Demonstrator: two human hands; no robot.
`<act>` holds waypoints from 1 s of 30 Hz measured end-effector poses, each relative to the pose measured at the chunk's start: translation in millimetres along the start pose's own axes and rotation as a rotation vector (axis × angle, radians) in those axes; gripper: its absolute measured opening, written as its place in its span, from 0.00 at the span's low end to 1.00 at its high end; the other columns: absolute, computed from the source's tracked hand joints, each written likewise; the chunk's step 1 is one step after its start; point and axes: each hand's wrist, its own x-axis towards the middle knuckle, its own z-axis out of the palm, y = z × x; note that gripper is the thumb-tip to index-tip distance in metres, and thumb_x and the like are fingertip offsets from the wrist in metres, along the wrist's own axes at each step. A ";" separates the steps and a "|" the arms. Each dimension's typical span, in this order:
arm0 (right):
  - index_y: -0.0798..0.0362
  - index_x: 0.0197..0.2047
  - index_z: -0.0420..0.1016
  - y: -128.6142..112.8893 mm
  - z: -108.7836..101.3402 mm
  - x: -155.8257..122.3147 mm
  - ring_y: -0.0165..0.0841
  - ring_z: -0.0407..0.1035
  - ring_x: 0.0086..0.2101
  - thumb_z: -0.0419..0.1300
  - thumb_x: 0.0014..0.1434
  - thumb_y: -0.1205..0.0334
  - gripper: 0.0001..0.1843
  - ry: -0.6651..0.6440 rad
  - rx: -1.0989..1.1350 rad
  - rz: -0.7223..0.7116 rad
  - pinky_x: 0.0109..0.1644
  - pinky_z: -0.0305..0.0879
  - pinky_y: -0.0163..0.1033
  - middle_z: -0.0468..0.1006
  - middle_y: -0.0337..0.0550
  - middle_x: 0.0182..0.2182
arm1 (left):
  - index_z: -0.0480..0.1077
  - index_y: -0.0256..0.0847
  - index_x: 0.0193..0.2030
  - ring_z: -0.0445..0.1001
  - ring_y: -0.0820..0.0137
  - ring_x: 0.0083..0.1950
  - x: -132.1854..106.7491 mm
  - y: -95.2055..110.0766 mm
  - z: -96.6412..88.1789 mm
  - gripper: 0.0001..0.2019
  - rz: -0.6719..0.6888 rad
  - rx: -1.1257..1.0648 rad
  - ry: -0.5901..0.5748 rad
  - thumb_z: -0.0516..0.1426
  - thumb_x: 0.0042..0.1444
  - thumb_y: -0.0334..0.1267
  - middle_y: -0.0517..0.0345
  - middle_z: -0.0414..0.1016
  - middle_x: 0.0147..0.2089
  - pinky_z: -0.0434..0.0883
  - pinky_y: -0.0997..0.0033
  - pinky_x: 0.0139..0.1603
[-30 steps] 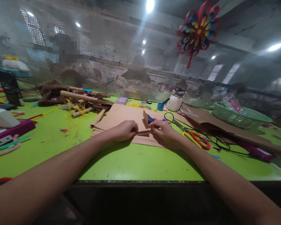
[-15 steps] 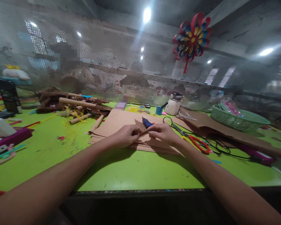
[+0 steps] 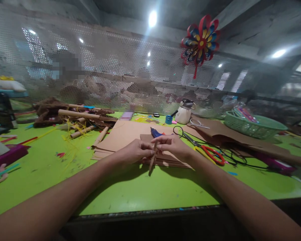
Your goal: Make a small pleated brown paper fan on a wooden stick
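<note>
Between my two hands a narrow piece of brown paper point(image 3: 152, 164) stands edge-on, its lower end pointing toward me. My left hand point(image 3: 137, 151) is closed, pinching it from the left. From the other side my right hand point(image 3: 174, 145) grips the same piece between thumb and fingers. Both hands are over the front part of a stack of brown paper sheets point(image 3: 122, 132). Just behind the fingers lies a blue glue gun point(image 3: 156, 133), partly hidden by my right hand. Scissors with red handles point(image 3: 213, 155) rest to the right.
Rolled paper tubes point(image 3: 79, 114) and yellow shreds lie left. Behind the sheets stand a small blue paint pot point(image 3: 169, 119) and a white bottle point(image 3: 183, 114). At right are a green basket point(image 3: 256, 125), black cord and purple power strip point(image 3: 276, 164). Perforated metal screen point(image 3: 110, 77) borders the table.
The brown paper piece has turned from lying nearly level between my fingers to pointing down toward me. My hands remain close together, and the view has shifted slightly to the right.
</note>
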 end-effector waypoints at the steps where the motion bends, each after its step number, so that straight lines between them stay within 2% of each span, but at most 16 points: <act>1: 0.56 0.41 0.74 -0.2 -0.9 0.0 0.26 0.65 0.26 0.60 0.49 0.65 0.14 -0.003 0.012 -0.001 0.34 0.63 0.37 0.73 0.40 0.27 | 0.70 0.34 0.39 0.61 0.77 0.24 0.0 1.3 0.5 0.16 -0.016 -0.075 0.008 0.50 0.56 0.45 0.56 0.68 0.27 0.60 0.73 0.26; 4: 0.56 0.43 0.72 -1.0 -5.3 -0.4 0.27 0.65 0.27 0.61 0.48 0.65 0.17 -0.004 0.073 -0.012 0.36 0.63 0.38 0.73 0.41 0.29 | 0.69 0.35 0.34 0.59 0.77 0.24 0.6 3.1 0.3 0.12 -0.060 -0.248 0.041 0.54 0.52 0.44 0.59 0.65 0.25 0.58 0.74 0.25; 9: 0.58 0.44 0.72 -1.5 -9.9 0.3 0.27 0.65 0.27 0.62 0.49 0.61 0.18 0.044 0.101 0.015 0.35 0.63 0.37 0.73 0.42 0.30 | 0.67 0.35 0.30 0.57 0.78 0.22 1.5 0.9 0.7 0.11 -0.059 -0.252 0.033 0.54 0.53 0.43 0.61 0.63 0.22 0.56 0.74 0.24; 15: 0.58 0.34 0.73 1.2 -1.9 2.1 0.26 0.63 0.25 0.61 0.50 0.58 0.12 0.053 -0.002 0.006 0.32 0.60 0.35 0.71 0.39 0.24 | 0.66 0.35 0.29 0.60 0.77 0.24 0.8 1.2 3.1 0.12 -0.074 -0.296 0.038 0.55 0.52 0.44 0.59 0.64 0.24 0.58 0.73 0.26; 18: 0.58 0.31 0.73 1.1 0.4 1.3 0.26 0.62 0.25 0.61 0.50 0.56 0.12 0.073 -0.026 -0.001 0.32 0.59 0.34 0.70 0.38 0.23 | 0.68 0.34 0.31 0.60 0.76 0.25 -0.5 3.0 3.1 0.12 -0.081 -0.360 0.036 0.57 0.50 0.44 0.59 0.64 0.25 0.58 0.73 0.27; 21: 0.58 0.30 0.73 0.9 0.0 0.7 0.25 0.62 0.24 0.61 0.50 0.55 0.13 0.066 0.018 0.008 0.32 0.59 0.34 0.70 0.38 0.22 | 0.70 0.34 0.34 0.60 0.77 0.25 -2.0 3.9 3.0 0.12 -0.069 -0.454 0.013 0.57 0.50 0.43 0.58 0.66 0.27 0.59 0.73 0.28; 26: 0.58 0.29 0.71 4.2 -1.4 1.6 0.25 0.61 0.22 0.61 0.50 0.56 0.11 0.049 0.123 -0.006 0.29 0.58 0.33 0.70 0.37 0.21 | 0.72 0.34 0.35 0.65 0.75 0.31 -3.1 2.2 2.4 0.11 -0.066 -0.661 -0.034 0.59 0.50 0.41 0.53 0.70 0.34 0.62 0.73 0.35; 30: 0.57 0.28 0.71 5.4 -1.2 2.0 0.25 0.61 0.22 0.62 0.50 0.57 0.10 0.027 0.191 -0.007 0.29 0.58 0.34 0.69 0.37 0.21 | 0.72 0.34 0.37 0.66 0.76 0.31 -3.6 0.5 0.7 0.12 -0.078 -0.739 -0.059 0.59 0.50 0.42 0.52 0.72 0.35 0.64 0.73 0.37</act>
